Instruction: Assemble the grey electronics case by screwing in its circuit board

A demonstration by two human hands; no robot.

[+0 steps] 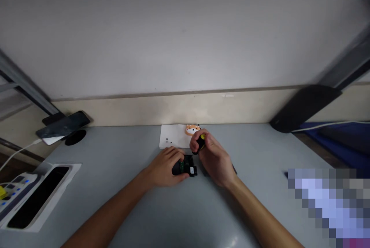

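Observation:
A small black device (186, 167) with a green circuit board showing lies on the grey table (185, 209). My left hand (164, 165) is curled over its left side, holding it down. My right hand (212, 154) is closed around a black and yellow screwdriver (199, 142), held upright with its tip down at the device. Behind the hands lies a white sheet of paper (173, 135) with a few tiny dark screws (168, 140) on it. An orange dog-face figure (192, 129) sits at the paper's far edge.
A phone (62, 126) leans on a stand at the back left, with a white cable. A white tray with a black inset (37, 196) and a power strip (11, 186) sit at the left edge. A dark monitor foot (303, 107) stands at the back right.

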